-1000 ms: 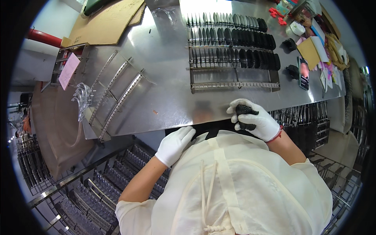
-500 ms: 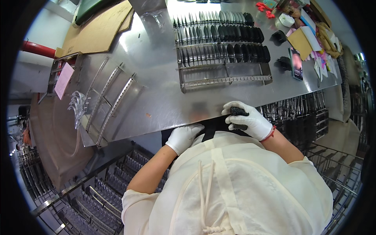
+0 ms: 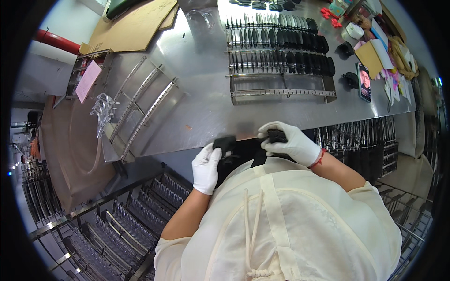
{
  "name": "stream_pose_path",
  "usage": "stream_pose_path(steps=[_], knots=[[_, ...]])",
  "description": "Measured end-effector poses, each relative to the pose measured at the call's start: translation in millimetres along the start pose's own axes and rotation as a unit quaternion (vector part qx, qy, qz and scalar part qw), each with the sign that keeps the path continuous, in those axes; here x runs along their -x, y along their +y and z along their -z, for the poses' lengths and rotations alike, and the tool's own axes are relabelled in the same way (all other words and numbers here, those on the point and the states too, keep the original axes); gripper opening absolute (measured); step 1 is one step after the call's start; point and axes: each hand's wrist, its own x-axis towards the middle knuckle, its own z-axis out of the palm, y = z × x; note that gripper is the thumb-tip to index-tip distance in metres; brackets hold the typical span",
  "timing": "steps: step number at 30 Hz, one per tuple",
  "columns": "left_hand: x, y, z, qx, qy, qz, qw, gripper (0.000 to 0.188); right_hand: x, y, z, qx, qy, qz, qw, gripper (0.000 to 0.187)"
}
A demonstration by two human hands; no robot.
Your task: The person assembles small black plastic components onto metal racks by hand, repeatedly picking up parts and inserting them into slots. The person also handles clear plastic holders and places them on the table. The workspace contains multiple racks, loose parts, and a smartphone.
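Observation:
My left hand (image 3: 206,168), in a white glove, pinches a flat, dark, squarish piece (image 3: 224,142) between thumb and fingers, close to the table's near edge. Motion blurs that piece, and its kind cannot be made out. Beside it on the right, my gloved right hand (image 3: 295,144) curls around a small black lump (image 3: 277,136), partly covered by the fingers. In front of both hands stands a metal slotted rack (image 3: 283,93), its back rows filled with upright dark lens-like pieces (image 3: 286,62). The front rail of that rack holds none.
Another slotted rack (image 3: 149,106) stands on the metal table (image 3: 197,107) at left, near clear curved plastic parts (image 3: 103,112). At right lie a phone (image 3: 364,82), black pieces (image 3: 346,49) and papers (image 3: 375,56). Loaded racks (image 3: 122,225) stand below left; more hang under the table.
My left hand has come up from the table edge with a dark piece in its fingers. The right hand keeps its black lump, nearly in place. The view has shifted slightly.

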Motion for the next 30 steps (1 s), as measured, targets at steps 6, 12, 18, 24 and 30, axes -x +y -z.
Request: stream_pose_path(steps=[6,12,18,24,30], knots=[[7.2,46.3,-11.4,0.009,0.01,0.153,0.988,0.025,-25.8,-0.7,-38.3,0.453,-0.052,0.342,0.822,0.053],[12.8,59.1,-11.2,-0.039,-0.118,0.116,0.985,0.036,-42.5,2.5,-59.7,0.475,-0.106,0.313,0.815,0.057],[-1.3,54.9,29.2,-0.254,0.011,-0.015,0.967,0.024,-43.1,-5.6,-28.7,-0.061,-0.145,-0.013,0.987,0.045],[-5.1,12.6,13.1,-0.628,-0.197,-0.285,0.697,0.027,-32.1,-3.1,-9.6,-0.282,-0.189,-0.069,0.938,0.048],[-2.0,44.7,3.7,-0.405,-0.09,-0.229,0.88,0.015,-20.0,-2.5,-13.2,-0.247,-0.182,-0.079,0.948,0.057]])
